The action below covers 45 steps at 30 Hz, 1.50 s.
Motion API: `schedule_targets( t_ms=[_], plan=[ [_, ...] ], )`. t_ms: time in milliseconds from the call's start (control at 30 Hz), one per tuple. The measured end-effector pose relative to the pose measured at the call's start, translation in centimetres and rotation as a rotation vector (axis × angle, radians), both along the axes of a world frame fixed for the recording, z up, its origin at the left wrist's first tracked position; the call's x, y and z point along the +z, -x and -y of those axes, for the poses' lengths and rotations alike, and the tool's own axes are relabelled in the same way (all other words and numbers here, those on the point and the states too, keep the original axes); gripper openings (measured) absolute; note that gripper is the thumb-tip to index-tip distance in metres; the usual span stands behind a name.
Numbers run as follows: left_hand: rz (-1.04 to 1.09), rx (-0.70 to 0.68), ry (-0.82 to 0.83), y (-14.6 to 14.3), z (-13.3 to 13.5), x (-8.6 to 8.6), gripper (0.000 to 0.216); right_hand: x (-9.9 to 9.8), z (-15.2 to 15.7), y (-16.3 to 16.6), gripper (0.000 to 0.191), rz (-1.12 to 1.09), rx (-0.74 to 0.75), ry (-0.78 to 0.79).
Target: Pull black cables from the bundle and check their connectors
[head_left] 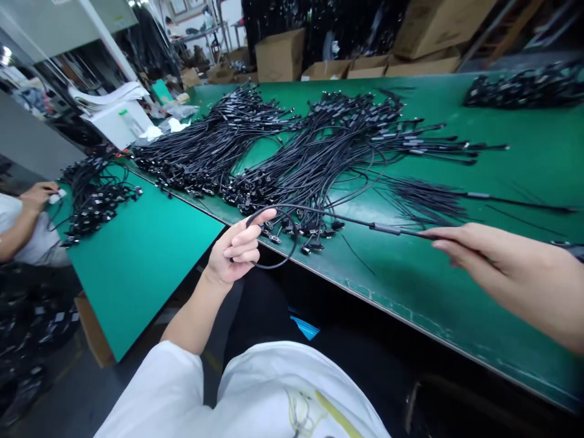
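Observation:
My left hand (239, 246) is closed on one end of a thin black cable (337, 217), which loops below my fingers at the table's front edge. The cable stretches to the right across the green table (524, 152). My right hand (460, 246) pinches it near a small black ferrite block (385, 229). Just behind the cable lies a large pile of black cables (319, 158) with their connectors fanned toward me.
A second cable pile (210, 143) lies further left, another bundle (524, 88) at the far right. Another person's arm (22, 219) rests by a lower green table (146, 255) with more cables (93, 198). Cardboard boxes (280, 55) stand behind.

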<state>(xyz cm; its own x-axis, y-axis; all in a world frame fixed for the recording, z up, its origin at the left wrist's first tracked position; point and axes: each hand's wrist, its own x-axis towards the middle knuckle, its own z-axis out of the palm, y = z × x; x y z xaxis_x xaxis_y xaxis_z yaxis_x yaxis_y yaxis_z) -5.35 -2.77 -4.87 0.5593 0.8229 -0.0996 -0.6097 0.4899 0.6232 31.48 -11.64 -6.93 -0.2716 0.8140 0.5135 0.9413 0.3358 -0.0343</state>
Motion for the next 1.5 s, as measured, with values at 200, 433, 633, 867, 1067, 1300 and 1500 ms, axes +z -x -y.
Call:
schedule_targets(
  t_ms=[200,433,633,867,1067,1300,1500],
  plan=[
    [-0.425,0.055,-0.529,-4.2,0.8,-1.9,0.034,-0.1,3.0,6.2,0.042,0.205,0.239,-0.013],
    [-0.702,-0.287,-1.2,-7.5,3.8,-3.4,0.04,2.0,1.9,9.6,0.024,-0.354,0.244,0.184],
    [-0.333,-0.232,-0.51,-8.3,3.7,-5.0,0.037,-2.6,-0.2,10.4,0.042,-1.109,0.04,0.384],
    [-0.233,-0.178,-0.11,-10.9,5.5,-8.1,0.053,-4.1,-0.3,13.2,0.045,-1.702,-0.013,0.437],
    [-0.46,-0.193,-0.473,-10.6,5.1,-8.0,0.05,-2.5,0.3,12.8,0.052,-1.925,0.03,0.426],
    [-0.828,-0.595,-0.914,-9.4,5.8,-9.0,0.049,-3.8,1.5,14.8,0.056,-1.846,0.022,0.161],
    [-0.687,-0.491,-0.743,-10.3,6.7,-10.2,0.063,-3.1,1.0,14.4,0.047,-1.985,-0.002,0.267]
  ],
)
